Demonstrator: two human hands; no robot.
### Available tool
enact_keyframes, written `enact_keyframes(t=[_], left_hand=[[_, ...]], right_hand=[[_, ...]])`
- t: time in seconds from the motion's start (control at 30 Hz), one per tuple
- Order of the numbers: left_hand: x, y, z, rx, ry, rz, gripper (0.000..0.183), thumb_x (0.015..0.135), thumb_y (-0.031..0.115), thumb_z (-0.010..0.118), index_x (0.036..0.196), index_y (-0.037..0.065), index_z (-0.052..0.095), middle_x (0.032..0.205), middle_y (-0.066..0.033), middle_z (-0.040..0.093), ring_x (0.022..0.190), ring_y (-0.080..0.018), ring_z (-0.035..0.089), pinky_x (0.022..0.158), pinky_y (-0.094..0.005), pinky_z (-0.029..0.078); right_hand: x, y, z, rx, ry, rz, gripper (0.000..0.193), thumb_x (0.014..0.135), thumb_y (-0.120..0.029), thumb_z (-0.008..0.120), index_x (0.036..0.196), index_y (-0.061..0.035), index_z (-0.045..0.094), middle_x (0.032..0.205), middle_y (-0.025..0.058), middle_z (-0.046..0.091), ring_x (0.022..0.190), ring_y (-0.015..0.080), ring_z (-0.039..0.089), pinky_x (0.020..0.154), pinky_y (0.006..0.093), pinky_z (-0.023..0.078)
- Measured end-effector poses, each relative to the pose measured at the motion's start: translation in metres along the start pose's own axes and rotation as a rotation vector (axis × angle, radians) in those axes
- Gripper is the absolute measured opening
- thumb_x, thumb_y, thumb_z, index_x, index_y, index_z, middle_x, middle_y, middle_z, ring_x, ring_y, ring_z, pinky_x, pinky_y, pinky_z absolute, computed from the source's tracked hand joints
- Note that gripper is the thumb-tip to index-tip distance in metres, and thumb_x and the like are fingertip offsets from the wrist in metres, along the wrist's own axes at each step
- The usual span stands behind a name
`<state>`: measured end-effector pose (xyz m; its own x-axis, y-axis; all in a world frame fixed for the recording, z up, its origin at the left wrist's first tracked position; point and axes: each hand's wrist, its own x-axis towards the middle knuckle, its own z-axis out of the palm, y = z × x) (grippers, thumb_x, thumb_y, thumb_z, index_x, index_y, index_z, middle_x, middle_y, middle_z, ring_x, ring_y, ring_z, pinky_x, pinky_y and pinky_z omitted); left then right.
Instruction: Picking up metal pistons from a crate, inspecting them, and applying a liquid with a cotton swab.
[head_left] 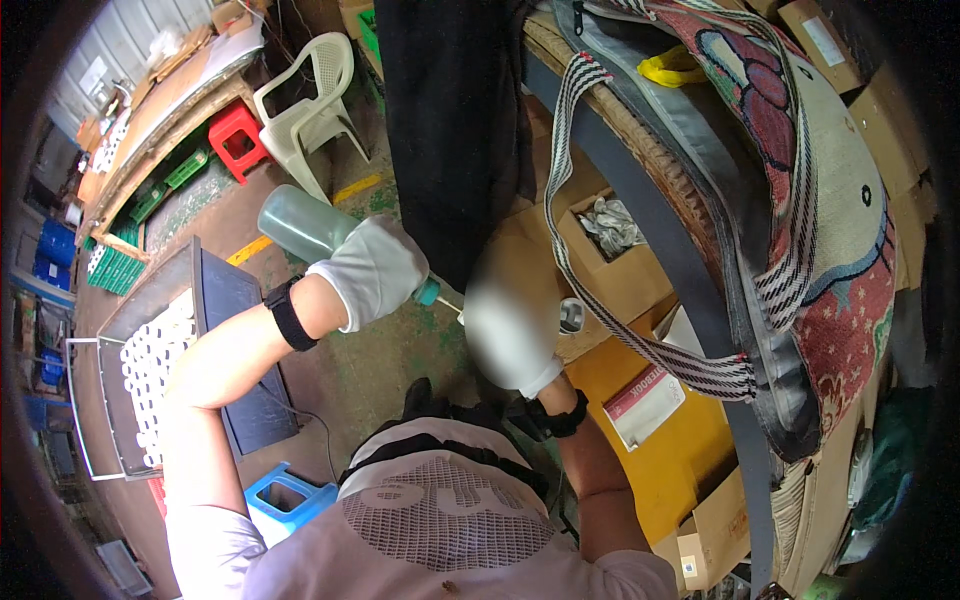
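Observation:
A translucent green squeeze bottle (pixel 300 222) lies tilted in my left hand (pixel 378 265), whose white-gloved fingers are wrapped round it. Its teal cap (pixel 428 292) and thin pale nozzle point down to the right. The nozzle's tip ends close to my right hand (pixel 510 335), also in a white glove. A blurred patch covers most of that hand, so its fingers and anything in them are hidden. Black cloth (pixel 455 120) hangs just beyond both hands. Dark bands circle both wrists.
On my right, a patterned bag (pixel 770 120) with striped straps (pixel 690 362) rests near a cardboard box (pixel 615 265) and a notebook (pixel 645 405). A blue stool (pixel 290 500) and a dark-sided bin (pixel 235 350) with many white pieces stand left. A pale plastic chair (pixel 315 90) is farther off.

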<state>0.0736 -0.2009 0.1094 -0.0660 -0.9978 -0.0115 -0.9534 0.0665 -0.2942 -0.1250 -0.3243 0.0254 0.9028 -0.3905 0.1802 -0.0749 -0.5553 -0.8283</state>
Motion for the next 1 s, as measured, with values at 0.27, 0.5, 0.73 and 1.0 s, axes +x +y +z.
enact_keyframes(t=[0.27, 0.5, 0.73, 1.0], left_hand=[[-0.001, 0.002, -0.003, 0.02, -0.018, -0.019, 0.008, 0.07, 0.018, 0.067, 0.072, 0.01, 0.07, 0.072, -0.0085, 0.068, 0.077, -0.0283, 0.068, 0.072, -0.0368, 0.053], [-0.002, 0.004, -0.004, 0.041, -0.039, -0.003, 0.007, 0.07, 0.017, 0.068, 0.073, 0.011, 0.071, 0.073, -0.0083, 0.069, 0.077, -0.0281, 0.069, 0.071, -0.0367, 0.053], [-0.001, 0.007, -0.015, 0.038, -0.027, 0.008, 0.007, 0.07, 0.016, 0.068, 0.072, 0.011, 0.071, 0.073, -0.0082, 0.07, 0.076, -0.0284, 0.07, 0.068, -0.0374, 0.054], [-0.003, 0.01, -0.016, 0.061, -0.062, 0.017, 0.008, 0.072, 0.016, 0.068, 0.073, 0.009, 0.071, 0.072, -0.0078, 0.07, 0.073, -0.0266, 0.07, 0.068, -0.0349, 0.053]], right_hand=[[-0.002, 0.004, 0.002, 0.004, 0.0, -0.033, 0.011, 0.089, -0.007, 0.065, 0.1, -0.003, 0.068, 0.093, 0.0156, 0.071, 0.087, 0.0348, 0.068, 0.074, 0.0405, 0.053], [-0.004, 0.004, 0.003, -0.029, 0.002, -0.038, 0.012, 0.09, -0.007, 0.066, 0.1, -0.003, 0.068, 0.094, 0.015, 0.071, 0.087, 0.0334, 0.068, 0.074, 0.0395, 0.054], [-0.006, 0.0, 0.004, -0.018, -0.004, -0.003, 0.011, 0.09, -0.007, 0.065, 0.1, -0.0033, 0.069, 0.094, 0.0148, 0.071, 0.086, 0.0326, 0.068, 0.074, 0.0388, 0.054], [-0.011, -0.004, 0.002, 0.008, -0.023, 0.039, 0.012, 0.091, -0.007, 0.064, 0.101, -0.0032, 0.068, 0.095, 0.0156, 0.072, 0.087, 0.0314, 0.069, 0.074, 0.0384, 0.054]])
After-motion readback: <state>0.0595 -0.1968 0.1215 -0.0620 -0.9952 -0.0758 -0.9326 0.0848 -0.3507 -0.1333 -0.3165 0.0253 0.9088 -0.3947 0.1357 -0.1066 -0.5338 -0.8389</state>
